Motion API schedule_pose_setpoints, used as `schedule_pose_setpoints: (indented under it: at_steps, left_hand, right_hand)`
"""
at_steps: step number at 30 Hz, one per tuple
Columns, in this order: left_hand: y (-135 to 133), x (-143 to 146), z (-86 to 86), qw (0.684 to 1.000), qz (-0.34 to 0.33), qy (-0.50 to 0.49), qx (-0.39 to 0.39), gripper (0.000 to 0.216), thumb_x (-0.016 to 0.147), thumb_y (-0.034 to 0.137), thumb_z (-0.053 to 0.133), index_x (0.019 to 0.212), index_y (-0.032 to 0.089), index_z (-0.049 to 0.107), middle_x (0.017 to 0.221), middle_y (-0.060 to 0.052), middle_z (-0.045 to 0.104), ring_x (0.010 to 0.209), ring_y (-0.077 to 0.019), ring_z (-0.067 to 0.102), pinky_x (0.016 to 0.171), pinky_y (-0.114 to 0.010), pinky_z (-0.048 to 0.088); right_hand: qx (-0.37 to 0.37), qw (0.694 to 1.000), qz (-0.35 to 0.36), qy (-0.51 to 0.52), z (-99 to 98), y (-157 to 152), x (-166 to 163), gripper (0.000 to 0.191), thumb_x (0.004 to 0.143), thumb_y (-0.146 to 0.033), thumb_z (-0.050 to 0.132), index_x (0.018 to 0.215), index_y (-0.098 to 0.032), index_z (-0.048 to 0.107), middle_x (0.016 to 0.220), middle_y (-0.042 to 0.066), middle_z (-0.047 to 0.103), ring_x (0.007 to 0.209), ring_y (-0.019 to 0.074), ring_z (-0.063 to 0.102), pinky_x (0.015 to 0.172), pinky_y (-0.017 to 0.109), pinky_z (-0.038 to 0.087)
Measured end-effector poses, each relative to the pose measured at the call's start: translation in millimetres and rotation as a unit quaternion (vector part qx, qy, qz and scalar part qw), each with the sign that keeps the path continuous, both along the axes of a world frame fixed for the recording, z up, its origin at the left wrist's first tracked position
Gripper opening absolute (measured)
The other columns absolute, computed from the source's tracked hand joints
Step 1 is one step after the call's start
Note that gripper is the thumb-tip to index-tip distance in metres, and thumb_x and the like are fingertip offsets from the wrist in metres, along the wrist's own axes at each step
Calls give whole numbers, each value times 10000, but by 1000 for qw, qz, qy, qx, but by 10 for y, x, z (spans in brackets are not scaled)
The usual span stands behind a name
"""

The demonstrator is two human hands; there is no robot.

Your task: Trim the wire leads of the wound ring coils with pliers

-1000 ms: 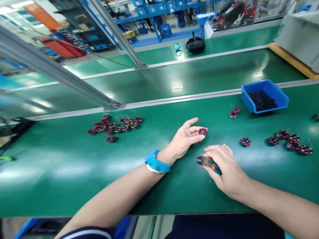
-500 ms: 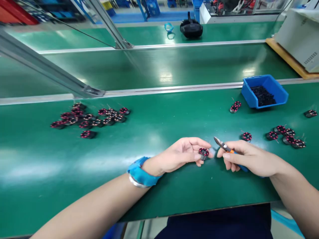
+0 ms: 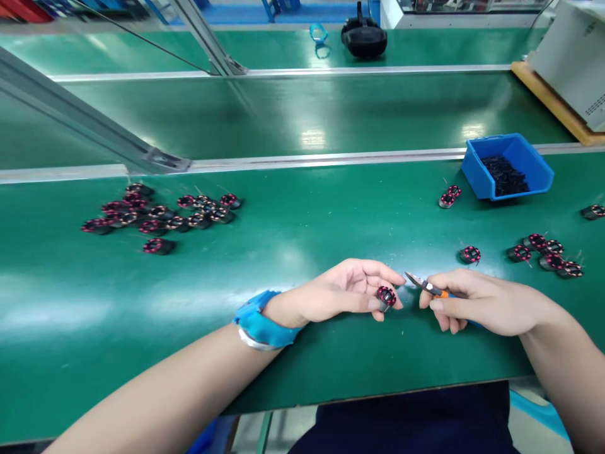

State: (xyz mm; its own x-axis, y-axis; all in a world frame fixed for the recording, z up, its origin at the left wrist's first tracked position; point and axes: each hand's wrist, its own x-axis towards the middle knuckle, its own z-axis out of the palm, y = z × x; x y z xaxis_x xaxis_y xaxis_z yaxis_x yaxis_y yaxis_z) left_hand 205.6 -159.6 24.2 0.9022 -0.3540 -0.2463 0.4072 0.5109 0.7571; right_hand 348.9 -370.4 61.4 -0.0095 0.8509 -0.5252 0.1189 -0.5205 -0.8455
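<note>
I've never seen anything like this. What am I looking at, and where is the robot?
There's no robot here: these are a person's own bare hands. Every picture comes from one camera worn on the person's head, looking forward and down.

The left hand holds a small ring-shaped part, pink and black on top. The right hand holds cutters, their tips pointing toward the left hand.

On the green table, a cluster of similar parts lies to the left; a smaller group lies to the right, with a few more nearby. Behind those sits a blue bin of small black pieces, too tiny to identify.
</note>
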Motion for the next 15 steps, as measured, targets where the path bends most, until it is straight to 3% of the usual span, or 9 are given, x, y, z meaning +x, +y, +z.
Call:
schedule_pose_setpoints:
  at_steps: [15]
  left_hand:
    - [10, -2, 28, 999, -38, -1, 1, 442, 750, 249, 779, 1145, 124, 626, 982, -118, 708, 754, -130, 650, 694, -244, 522]
  right_hand:
    - [-8, 998, 33, -55, 57, 19, -34, 297, 943, -405, 432, 930, -143, 570, 731, 34, 631, 647, 143, 609, 618, 273, 495]
